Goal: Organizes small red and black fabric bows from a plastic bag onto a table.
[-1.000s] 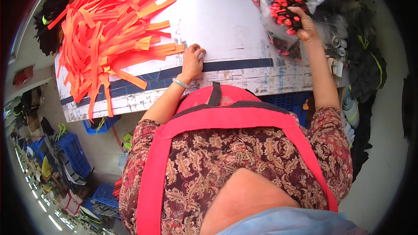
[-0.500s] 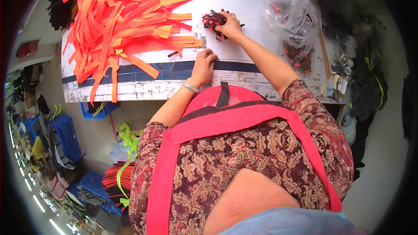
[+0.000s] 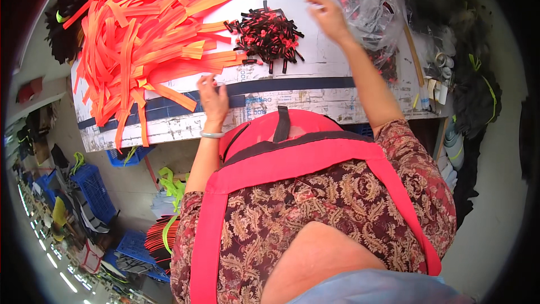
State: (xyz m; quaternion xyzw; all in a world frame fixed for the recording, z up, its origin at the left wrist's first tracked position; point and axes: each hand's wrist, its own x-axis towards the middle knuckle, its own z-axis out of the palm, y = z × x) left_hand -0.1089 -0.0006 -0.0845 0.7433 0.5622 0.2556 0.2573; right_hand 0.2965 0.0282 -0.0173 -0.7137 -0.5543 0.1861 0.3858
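Note:
My left hand rests on the front edge of the worktable, fingers spread, right beside the ends of a big heap of orange straps. A small pile of black and red plastic clips lies on the white tabletop just right of the straps. My right hand hovers to the right of that pile, fingers loosely apart and holding nothing, close to a clear plastic bag with more red and black clips in it.
Dark bundles of material hang at the table's right end, with small items on its corner. On the floor to the left stand blue crates and coloured strap bundles.
My right hand carried a handful of clips from the bag to the table beside the straps, dropped them as a pile, and has moved back toward the bag. The left hand stayed on the table edge.

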